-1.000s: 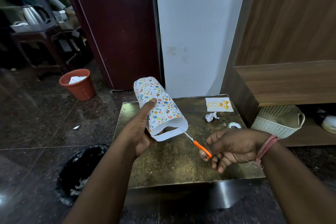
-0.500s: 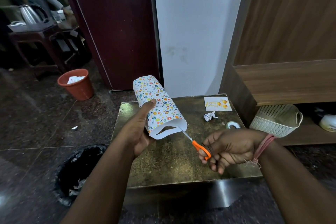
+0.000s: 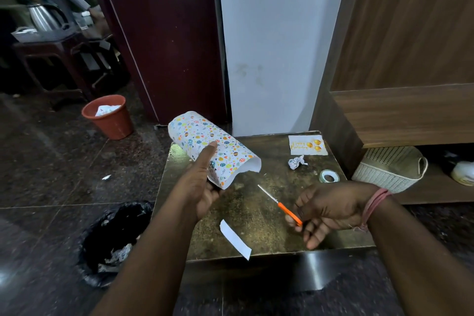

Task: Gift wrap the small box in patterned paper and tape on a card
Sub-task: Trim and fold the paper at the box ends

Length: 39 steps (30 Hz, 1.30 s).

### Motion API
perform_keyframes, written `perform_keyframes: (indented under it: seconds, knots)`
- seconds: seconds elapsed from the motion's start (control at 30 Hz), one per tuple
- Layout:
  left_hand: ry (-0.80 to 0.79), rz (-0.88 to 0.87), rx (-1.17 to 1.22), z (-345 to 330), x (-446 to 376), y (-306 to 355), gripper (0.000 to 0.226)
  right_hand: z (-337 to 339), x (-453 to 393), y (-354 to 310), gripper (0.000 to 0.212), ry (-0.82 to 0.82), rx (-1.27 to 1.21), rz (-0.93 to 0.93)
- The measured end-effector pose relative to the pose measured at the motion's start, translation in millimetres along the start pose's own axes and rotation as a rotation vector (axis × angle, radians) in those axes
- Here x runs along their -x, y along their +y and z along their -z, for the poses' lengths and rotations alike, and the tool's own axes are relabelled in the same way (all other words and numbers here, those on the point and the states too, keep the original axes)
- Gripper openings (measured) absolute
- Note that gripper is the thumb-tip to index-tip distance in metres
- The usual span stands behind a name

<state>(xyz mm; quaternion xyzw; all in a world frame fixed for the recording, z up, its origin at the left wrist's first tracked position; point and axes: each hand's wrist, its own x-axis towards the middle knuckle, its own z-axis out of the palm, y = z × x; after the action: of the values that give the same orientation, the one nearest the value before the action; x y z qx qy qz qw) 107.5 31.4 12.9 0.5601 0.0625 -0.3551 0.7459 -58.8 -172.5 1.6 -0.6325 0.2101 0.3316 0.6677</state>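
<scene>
My left hand [image 3: 202, 187] grips the box wrapped in patterned paper [image 3: 218, 149] above the left part of the small gold table [image 3: 256, 215], thumb on top; the paper's open end faces me and the box inside is hidden. My right hand [image 3: 325, 210] holds orange-handled scissors [image 3: 280, 206] low over the table, blades pointing toward the paper. A cut white paper strip [image 3: 234, 238] lies near the table's front edge. The birthday card [image 3: 306, 145] and a tape roll [image 3: 329, 176] lie at the back right.
A crumpled paper scrap [image 3: 296, 162] lies by the card. A black-lined bin [image 3: 112, 241] sits on the floor left of the table, an orange bucket [image 3: 109, 117] farther back. A white basket [image 3: 389, 168] stands on the shelf to the right. A person sits far left.
The scissors have pulled back from the paper's end toward the right. A strip cut from the paper has dropped onto the table near its front edge.
</scene>
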Motion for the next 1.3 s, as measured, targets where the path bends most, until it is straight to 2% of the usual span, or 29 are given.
perform_keyframes:
  seconds: [0.13,0.2,0.3,0.37,0.4,0.5,0.57,0.8,1.0,1.07,1.13,1.17,1.23,1.3]
  knots:
    - [0.061,0.016,0.075,2,-3,2,0.031,-25,-4,-7,0.003,-0.078,0.008,0.109]
    - [0.088,-0.002,0.091,5,-6,4,0.034,-44,-13,-14,0.004,-0.022,0.040,0.218]
    - [0.141,-0.047,0.145,11,-10,8,0.050,-72,-34,-21,0.015,0.211,0.115,0.348]
    - [0.197,-0.079,0.207,15,-10,11,0.049,-85,-46,-19,0.008,0.384,0.169,0.367]
    - [0.215,-0.093,0.235,17,-10,13,0.046,-88,-52,-17,0.008,0.501,0.258,0.358]
    - [0.201,-0.063,0.246,17,-9,13,0.035,-89,-56,-16,0.029,0.882,0.712,0.233]
    - [0.172,-0.008,0.229,13,-7,10,0.033,-90,-53,-17,0.037,0.964,0.799,0.180]
    - [0.113,0.061,0.168,3,-3,1,0.026,-92,-54,-16,0.019,0.935,0.998,0.030]
    - [0.092,0.080,0.132,2,-1,1,0.029,-103,-55,-20,0.031,0.888,1.070,-0.024]
    - [0.084,0.090,0.132,1,-1,0,0.030,-106,-47,-24,0.029,0.896,1.113,0.019]
    - [0.076,0.092,0.139,0,0,1,0.031,-107,-39,-29,0.026,0.911,1.201,0.180]
    - [0.073,0.090,0.142,0,0,1,0.030,-105,-37,-29,0.027,0.859,1.243,0.295]
    - [0.072,0.085,0.146,-1,1,2,0.028,-99,-38,-27,0.048,0.574,1.268,0.464]
    - [0.070,0.085,0.145,-1,1,2,0.028,-96,-44,-20,0.081,0.309,1.270,0.450]
